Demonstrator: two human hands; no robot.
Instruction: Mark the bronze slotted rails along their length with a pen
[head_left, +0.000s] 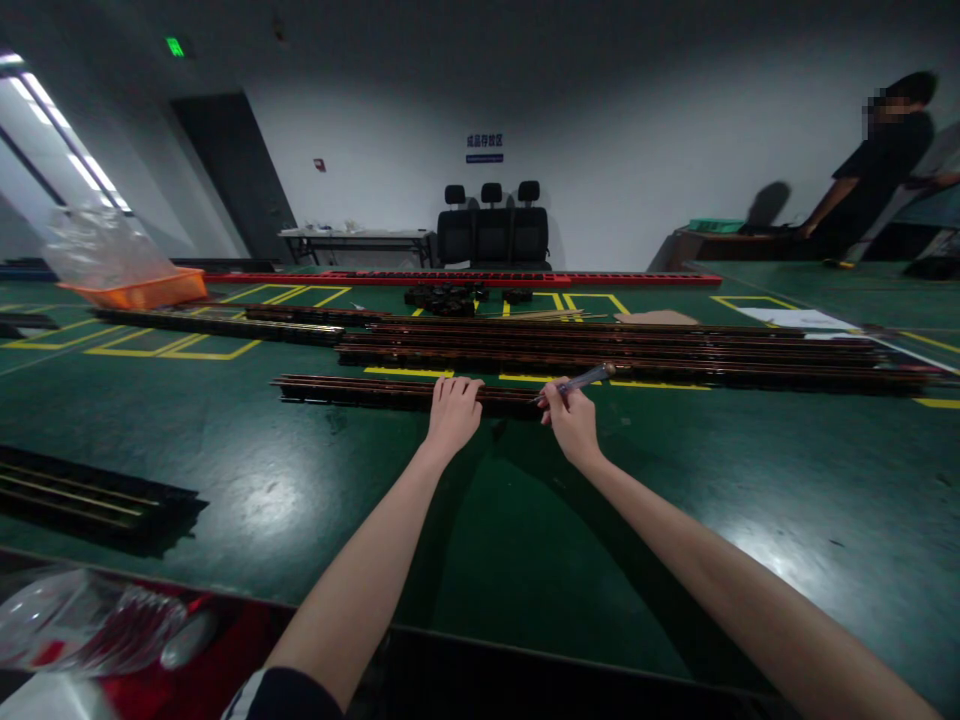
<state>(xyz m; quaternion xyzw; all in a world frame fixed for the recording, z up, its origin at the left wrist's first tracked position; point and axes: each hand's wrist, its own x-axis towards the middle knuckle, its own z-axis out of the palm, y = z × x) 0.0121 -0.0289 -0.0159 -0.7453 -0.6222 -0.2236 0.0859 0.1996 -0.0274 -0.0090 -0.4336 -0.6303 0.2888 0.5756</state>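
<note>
A long dark metal rail (360, 390) with reddish-brown lines along it lies crosswise on the green table in front of me. My left hand (454, 412) is on this rail near its middle, fingers curled over it and close together. My right hand (574, 422) is closed around a pen-shaped tool (589, 378) with a see-through barrel and a brownish end. The tool slants down to the left, its tip at the rail's right end; whether the tip touches is too small to tell. Just behind lies a bundle of similar rails (637, 350).
More rails (90, 495) lie at the near left. An orange basket (150, 288) holding clear plastic bags stands at the far left. Dark parts (442, 298) and a long red bar (480, 279) lie at the back. A person (885, 170) stands far right. A plastic bottle (82, 620) is below the table edge.
</note>
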